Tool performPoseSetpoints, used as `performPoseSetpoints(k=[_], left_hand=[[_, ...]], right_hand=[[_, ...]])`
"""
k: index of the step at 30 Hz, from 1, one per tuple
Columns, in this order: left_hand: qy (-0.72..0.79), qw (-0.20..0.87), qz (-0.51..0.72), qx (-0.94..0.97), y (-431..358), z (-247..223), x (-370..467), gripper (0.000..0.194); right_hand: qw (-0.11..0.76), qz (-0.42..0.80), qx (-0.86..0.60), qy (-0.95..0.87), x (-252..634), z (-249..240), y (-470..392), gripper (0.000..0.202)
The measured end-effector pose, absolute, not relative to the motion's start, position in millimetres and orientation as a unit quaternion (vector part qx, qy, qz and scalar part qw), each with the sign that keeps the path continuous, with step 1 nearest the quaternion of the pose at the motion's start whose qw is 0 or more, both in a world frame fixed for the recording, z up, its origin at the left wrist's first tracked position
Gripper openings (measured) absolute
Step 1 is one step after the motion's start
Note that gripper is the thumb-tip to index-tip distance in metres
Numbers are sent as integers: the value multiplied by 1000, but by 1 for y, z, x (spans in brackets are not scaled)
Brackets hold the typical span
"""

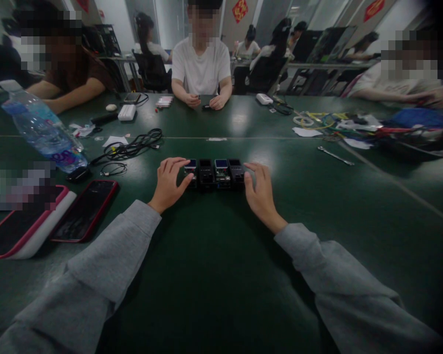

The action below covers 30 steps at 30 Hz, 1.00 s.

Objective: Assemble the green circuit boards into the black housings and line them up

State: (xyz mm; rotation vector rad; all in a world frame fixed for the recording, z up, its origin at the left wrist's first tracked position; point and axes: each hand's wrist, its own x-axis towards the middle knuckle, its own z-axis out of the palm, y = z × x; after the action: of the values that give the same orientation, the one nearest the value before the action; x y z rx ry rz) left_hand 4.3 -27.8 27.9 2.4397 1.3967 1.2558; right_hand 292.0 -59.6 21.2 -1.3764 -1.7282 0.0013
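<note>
Circuit boards point(222, 173) and black cases point(206, 173) alternate in a row on bench point(214, 265), left hand point(169, 183) and right hand point(261, 194) bracketing the ends, fingers spread; any shift needs even pressure.

black plastic casings point(206, 173), glossy tabletop point(214, 270), shiny metal wrench point(335, 155)

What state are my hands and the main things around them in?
Left hand: open, fingers curved
Right hand: open, fingers curved
Four small devices: side by side
Red-edged phone: flat, screen dark
Pink-edged phone: screen dark
Plastic bottles: standing
Black cable: loosely bundled
Wrench: lying flat
Colored wires: heaped, tangled
</note>
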Motion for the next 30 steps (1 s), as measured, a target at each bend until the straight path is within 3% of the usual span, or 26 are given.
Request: performPoseSetpoints(k=[5,10,30], left_hand=[[395,-40,347,850,-36,28,10,47],[370,-68,316,871,-35,26,9,42],[390,-58,300,868,-31,24,7,42]], right_hand=[[376,-47,-537,-753,283,27,-69,34],[327,-74,-531,-779,280,29,-73,30],[264,-76,-522,-807,280,26,-71,33]])
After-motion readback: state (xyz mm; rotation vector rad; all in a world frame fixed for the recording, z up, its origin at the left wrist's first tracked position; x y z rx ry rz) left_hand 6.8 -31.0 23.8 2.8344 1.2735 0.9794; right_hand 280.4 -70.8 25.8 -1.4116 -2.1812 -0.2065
